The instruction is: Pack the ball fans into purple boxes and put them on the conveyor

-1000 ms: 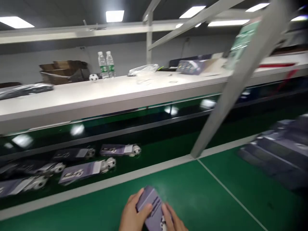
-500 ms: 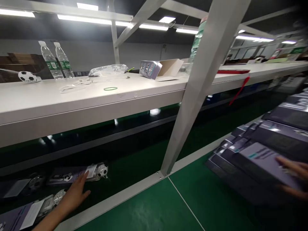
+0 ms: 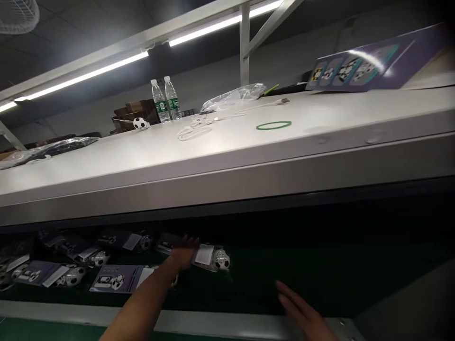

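Observation:
My left hand (image 3: 184, 253) reaches across the middle of a clear-wrapped package (image 3: 204, 254) with a purple card, a white paper and a black-and-white soccer-ball piece. The fingertips lie near its far edge, blurred and dark, so a grip cannot be made out. My right hand (image 3: 302, 310) hovers low on the right, fingers stretched out and holding nothing, apart from the package. Just left of the left forearm lies another such package (image 3: 117, 278), partly covered by it. Several more packages (image 3: 42, 273) are spread farther left on the dark green surface.
A white shelf (image 3: 227, 156) runs above the packages. On it are a green rubber band (image 3: 273, 125), a white cable (image 3: 194, 132), a purple printed box (image 3: 355, 71), clear plastic bags (image 3: 232, 97) and two water bottles (image 3: 166, 102). A pale rail (image 3: 227, 324) borders the front.
The view has swung left and closer. My right hand has left the stack of purple boxes and come over beside the packages. My left hand now reaches farther over the rightmost package.

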